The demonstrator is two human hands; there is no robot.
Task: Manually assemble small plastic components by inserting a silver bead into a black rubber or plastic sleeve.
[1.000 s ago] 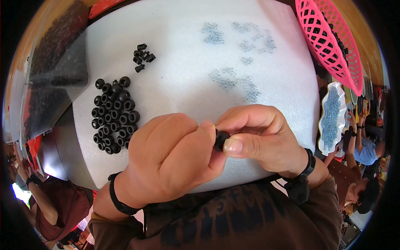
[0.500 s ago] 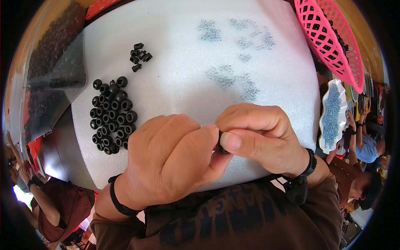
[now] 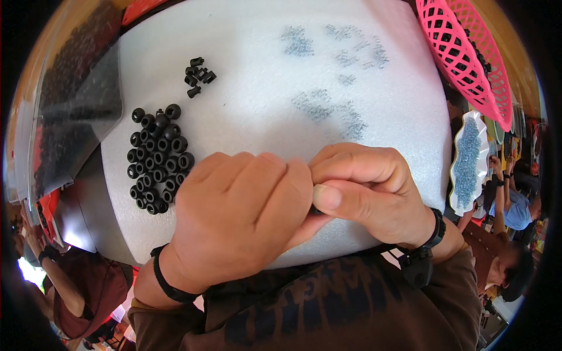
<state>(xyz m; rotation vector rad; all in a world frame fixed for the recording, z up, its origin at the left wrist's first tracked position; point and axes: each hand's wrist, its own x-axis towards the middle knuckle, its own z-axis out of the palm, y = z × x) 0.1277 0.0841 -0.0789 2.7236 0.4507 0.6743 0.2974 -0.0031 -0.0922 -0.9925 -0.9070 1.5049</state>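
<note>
Above the near side of the white foam sheet [image 3: 252, 111], my left hand [image 3: 243, 213] and my right hand [image 3: 374, 193] meet fingertip to fingertip. Both are closed on a small black cord lock [image 3: 316, 210], of which only a dark sliver shows; my fingers cover the rest. My right thumb and forefinger pinch it, while the left fingers curl over it from the other side. Left of my left hand lies a cluster of round black cord lock bodies with holes [image 3: 158, 158]. Beyond them sit several small black plungers [image 3: 196, 76]. Tiny clear springs [image 3: 333, 111] are scattered in loose groups farther out.
A pink lattice basket [image 3: 462, 64] holding black parts stands at the far right. Below it, a white scalloped dish [image 3: 481, 155] is full of small springs. At the left is a clear plastic bin [image 3: 76, 99] with dark parts. Other people sit at both sides.
My left hand has turned over toward the right, its knuckles now covering more of the black cord lock. My right hand stays nearly where it was, still pinching.
</note>
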